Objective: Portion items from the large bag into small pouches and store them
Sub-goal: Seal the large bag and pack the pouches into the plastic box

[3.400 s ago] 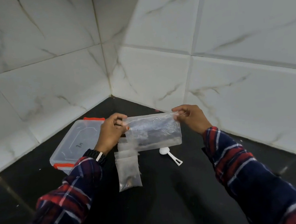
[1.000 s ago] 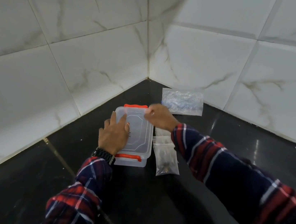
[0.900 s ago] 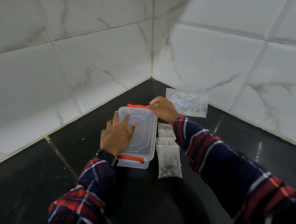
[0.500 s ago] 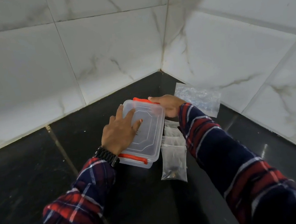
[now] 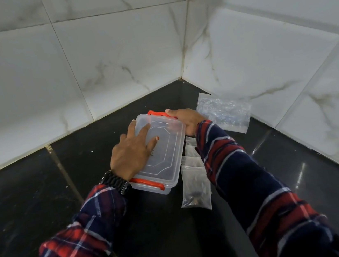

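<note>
Left hand [image 5: 132, 152] flat, fingers straight, pressing lid of clear plastic box with orange latches [image 5: 165, 150] on black counter [image 5: 45, 209]. Right hand [image 5: 185, 119] fingers curled at far latch. Box light, rigid, slippery; hold edges. Filled small clear pouches [image 5: 194, 187] beside box; large crinkled clear bag [image 5: 224, 113] near wall.

Black glossy counter [image 5: 35, 210]; white marble-veined wall tiles [image 5: 111, 56] meeting at corner.
</note>
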The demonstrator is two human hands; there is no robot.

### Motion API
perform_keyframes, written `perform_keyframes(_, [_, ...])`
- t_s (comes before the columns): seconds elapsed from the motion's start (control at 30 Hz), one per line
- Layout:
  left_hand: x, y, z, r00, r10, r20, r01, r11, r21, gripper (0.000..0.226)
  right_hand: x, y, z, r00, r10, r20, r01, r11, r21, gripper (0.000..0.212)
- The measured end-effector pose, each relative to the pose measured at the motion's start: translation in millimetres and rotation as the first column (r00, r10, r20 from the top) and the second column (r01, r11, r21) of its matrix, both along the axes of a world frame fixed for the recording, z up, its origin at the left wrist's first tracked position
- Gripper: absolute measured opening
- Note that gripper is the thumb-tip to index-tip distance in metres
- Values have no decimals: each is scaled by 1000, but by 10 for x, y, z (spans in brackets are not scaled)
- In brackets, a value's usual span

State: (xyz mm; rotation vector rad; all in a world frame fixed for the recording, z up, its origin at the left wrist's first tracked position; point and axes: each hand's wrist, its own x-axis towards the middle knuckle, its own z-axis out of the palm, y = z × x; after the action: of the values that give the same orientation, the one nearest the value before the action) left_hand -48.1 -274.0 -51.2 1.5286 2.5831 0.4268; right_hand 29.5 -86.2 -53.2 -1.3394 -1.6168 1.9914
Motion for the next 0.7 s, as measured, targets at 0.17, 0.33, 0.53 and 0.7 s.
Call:
perform_keyframes(0.17, [2,4,-7,1000,-8,2,7,1000,9,61,-74,-21,-60,980,-90,177,63,986,155,36])
perform_keyframes(0.33, [-13,11,-27,1000,-2,13,2,999,32,60,-87,-71,-86,969,-189,159,156,967,201,42])
perform_keyframes(0.53, [-6,-4,-10,1000,0,23,-1,999,42,58,84,-435,12,964,-246,106,149,822,549,36])
perform_keyframes(0.7, [-2,-39,28,999,-8,31,3,988,153,46,211,-963,9,928,-139,347,-252,451,856,42])
